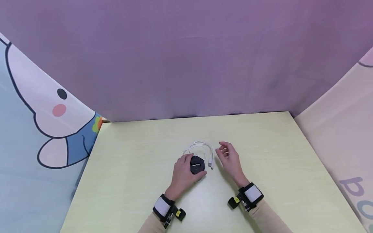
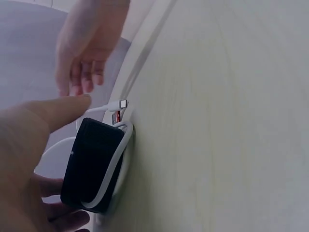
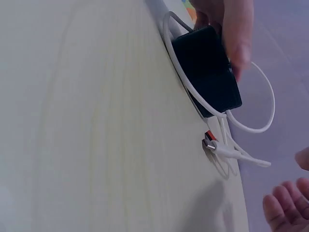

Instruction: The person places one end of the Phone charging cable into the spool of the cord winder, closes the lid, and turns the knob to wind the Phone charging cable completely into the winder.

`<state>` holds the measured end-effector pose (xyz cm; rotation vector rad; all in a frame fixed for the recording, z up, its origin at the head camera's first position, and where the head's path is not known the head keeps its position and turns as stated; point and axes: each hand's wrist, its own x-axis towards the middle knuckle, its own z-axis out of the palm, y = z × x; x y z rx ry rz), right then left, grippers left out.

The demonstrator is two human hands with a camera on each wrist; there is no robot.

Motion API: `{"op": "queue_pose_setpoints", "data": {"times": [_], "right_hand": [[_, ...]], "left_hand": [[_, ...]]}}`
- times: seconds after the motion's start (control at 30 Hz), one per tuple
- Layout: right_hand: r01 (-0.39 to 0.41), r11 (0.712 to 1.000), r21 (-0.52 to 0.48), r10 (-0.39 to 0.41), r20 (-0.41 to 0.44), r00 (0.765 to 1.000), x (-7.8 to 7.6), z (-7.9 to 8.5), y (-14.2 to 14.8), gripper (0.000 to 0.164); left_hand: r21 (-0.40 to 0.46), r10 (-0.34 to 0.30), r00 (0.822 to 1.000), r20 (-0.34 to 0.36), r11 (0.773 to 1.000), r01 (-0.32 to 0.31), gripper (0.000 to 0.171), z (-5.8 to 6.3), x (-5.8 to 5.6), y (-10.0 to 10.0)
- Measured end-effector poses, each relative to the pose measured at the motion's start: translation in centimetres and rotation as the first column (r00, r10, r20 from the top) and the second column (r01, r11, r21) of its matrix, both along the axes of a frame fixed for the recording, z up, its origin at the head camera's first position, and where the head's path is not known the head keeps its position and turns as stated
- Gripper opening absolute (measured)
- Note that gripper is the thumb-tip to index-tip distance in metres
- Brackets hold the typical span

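Note:
A black block with chamfered corners stands near the middle of the table, its exact kind unclear. My left hand grips it from the left, fingers along the far side and thumb at the near side. Over the block's side runs a white cable, which loops out behind it. Both cable ends lie together to its right: a slim white plug and a wider plug with a red inside. To the right of these ends hovers my right hand, fingers loosely bent and holding nothing.
The pale wood-look table reaches back to a purple cloth wall. Printed cloth hangs at the left and right sides. Each wrist wears a strapped camera, the left camera and the right camera.

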<state>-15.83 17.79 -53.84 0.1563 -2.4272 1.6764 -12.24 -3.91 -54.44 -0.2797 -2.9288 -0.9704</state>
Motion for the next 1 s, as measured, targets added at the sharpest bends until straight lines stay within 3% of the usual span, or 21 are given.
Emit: {"op": "queue_pose_setpoints", "data": {"times": [0.17, 0.3, 0.53, 0.8, 1.0], "right_hand": [[-0.018, 1.000, 0.011, 0.019, -0.106, 0.994, 0.5, 0.3, -0.6, 0.030], [-0.072, 0.995, 0.066, 0.081, -0.144, 0.986, 0.9, 0.8, -1.0, 0.024], [-0.191, 0.971, 0.141, 0.207, -0.109, 0.972, 1.4, 1.0, -1.4, 0.023], [-0.314, 0.946, 0.083, 0.305, 0.106, 0.946, 1.8, 1.5, -1.7, 0.029], [-0.310, 0.936, 0.166, 0.309, 0.031, 0.950, 1.9, 1.3, -1.9, 0.029]], "left_hand": [[-0.130, -0.004, 1.000, -0.030, 0.991, 0.000, 0.093, 0.3, -0.1, 0.3], [-0.139, 0.007, 0.998, -0.060, 0.990, -0.015, 0.086, 0.4, -0.1, 0.5], [-0.008, 0.054, 0.998, -0.046, 0.999, -0.054, 0.075, 0.8, -0.1, 0.7], [0.186, 0.090, 0.996, 0.023, 0.978, -0.092, 0.075, 1.3, 0.1, 0.2], [0.268, 0.094, 0.994, 0.060, 0.958, -0.107, 0.072, 1.2, 0.2, -0.3]]}}
